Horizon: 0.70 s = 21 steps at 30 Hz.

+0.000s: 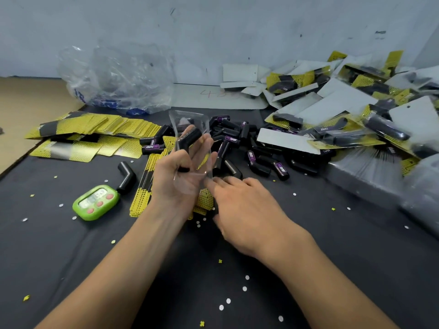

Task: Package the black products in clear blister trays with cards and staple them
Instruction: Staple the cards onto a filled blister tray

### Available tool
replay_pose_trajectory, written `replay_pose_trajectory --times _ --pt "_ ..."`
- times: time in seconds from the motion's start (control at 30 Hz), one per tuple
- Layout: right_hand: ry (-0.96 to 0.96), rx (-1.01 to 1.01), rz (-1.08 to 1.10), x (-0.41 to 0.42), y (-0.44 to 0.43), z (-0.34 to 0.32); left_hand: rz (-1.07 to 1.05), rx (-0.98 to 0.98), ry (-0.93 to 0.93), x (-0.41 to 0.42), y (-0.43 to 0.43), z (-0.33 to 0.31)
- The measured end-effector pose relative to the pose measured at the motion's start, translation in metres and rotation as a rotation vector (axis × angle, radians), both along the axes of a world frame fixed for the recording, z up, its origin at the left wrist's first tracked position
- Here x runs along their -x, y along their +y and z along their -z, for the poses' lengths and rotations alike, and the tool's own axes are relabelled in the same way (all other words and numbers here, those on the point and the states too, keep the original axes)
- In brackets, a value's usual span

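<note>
Head view, single frame. Left hand (pixel 180 176) raised over the worktop (pixel 308 233), palm up, thumb and fingers curled round a clear blister tray (pixel 190 122). Tray stands nearly upright, long axis running from the palm up and away from the person. One black product (pixel 188 138), an angled piece, sits in the tray's pocket, upper arm tilted to the right.

Right hand (pixel 244 205) low, palm down, fingers stretched forward and apart, gripping nothing that I can make out; fingertips are blurred at the tray's lower edge.

Relation that matters: yellow cards (pixel 140 198) lie flat on the worktop directly under the left hand, just ahead and left of the right fingertips. Their long axis runs away from the person, roughly parallel to the tray's. Right hand is the nearer and the free one.

Judgement: product is seated, card not yet mated. Next move is likely a card lifted by the right hand and brought against the tray's back. Stapler not seen in frame.

Loose black products (pixel 237 138) heaped behind the hands; finished packs (pixel 344 129) piled at far right.
</note>
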State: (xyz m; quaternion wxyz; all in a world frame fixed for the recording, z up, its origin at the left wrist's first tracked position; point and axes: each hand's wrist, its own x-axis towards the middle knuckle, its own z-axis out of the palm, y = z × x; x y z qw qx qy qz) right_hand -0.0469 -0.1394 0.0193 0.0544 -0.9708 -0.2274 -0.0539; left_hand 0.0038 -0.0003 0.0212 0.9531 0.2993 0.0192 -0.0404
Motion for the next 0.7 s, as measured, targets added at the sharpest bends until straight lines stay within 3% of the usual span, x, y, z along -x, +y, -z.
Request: replay_pose_trajectory --times 0.33,0.5,0.7 --pt "-0.031 0.191 0.073 -0.007 0.003 0.011 -0.027 -0.017 -0.042 0.005 0.008 -0.007" --pt "-0.094 0.187 0.058 -0.002 0.015 0.005 -0.024 -0.001 -0.051 0.004 0.010 -0.009" --pt "0.000 0.317 0.074 0.008 0.026 -0.006 -0.055 0.001 -0.050 0.002 0.014 -0.010"
